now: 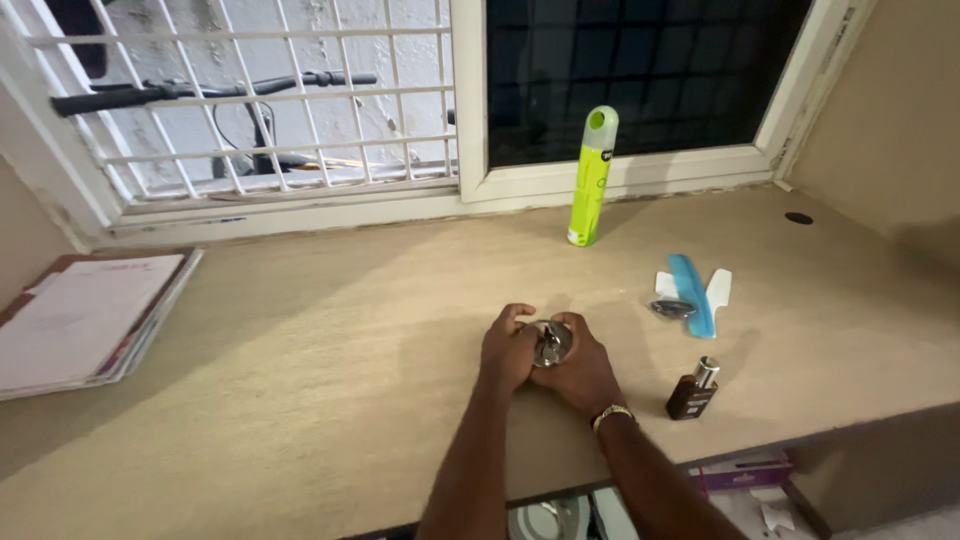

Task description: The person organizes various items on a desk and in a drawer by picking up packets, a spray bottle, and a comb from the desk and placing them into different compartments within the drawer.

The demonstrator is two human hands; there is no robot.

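Both my hands meet near the front middle of the tan shelf (330, 330). My left hand (508, 350) and my right hand (578, 372) are closed around a small shiny metal object (550, 343) held between them; its exact shape is hidden by my fingers. A gold watch (611, 414) sits on my right wrist.
A tall lime-green spray can (591, 176) stands by the window frame. A blue comb (692, 293) lies on white pieces beside a small metal item (672, 308). A dark brown bottle with a silver cap (694, 389) lies right of my hands. A stack of papers and folders (85, 318) rests at left.
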